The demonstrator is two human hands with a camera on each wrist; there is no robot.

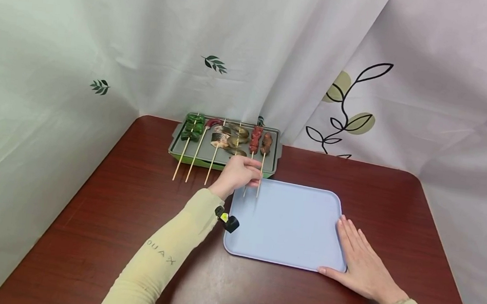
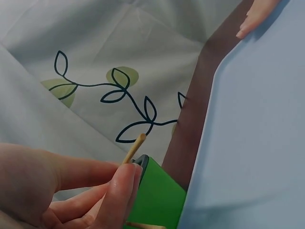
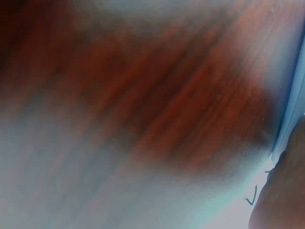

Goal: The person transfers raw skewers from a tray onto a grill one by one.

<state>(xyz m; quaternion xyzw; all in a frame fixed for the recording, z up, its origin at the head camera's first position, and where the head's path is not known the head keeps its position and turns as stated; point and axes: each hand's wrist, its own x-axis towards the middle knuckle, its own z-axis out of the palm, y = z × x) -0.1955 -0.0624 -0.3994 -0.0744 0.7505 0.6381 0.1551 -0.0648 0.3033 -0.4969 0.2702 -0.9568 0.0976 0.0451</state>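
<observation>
My left hand pinches the bare stick of the rightmost skewer, a brown meat skewer, between thumb and finger. Its wooden stick end pokes out past the fingertips in the left wrist view. The meat end lies over a grey-topped green grill. Just left of it is a red meat skewer, its stick passing close by the same hand. Flat and straight-fingered, my right hand rests along the right edge of a pale blue tray, thumb at the front corner.
Also on the grill are a green pepper skewer, a dark red skewer, a fish-like skewer and a brownish skewer. Their sticks overhang its front. White curtains border the reddish-brown table.
</observation>
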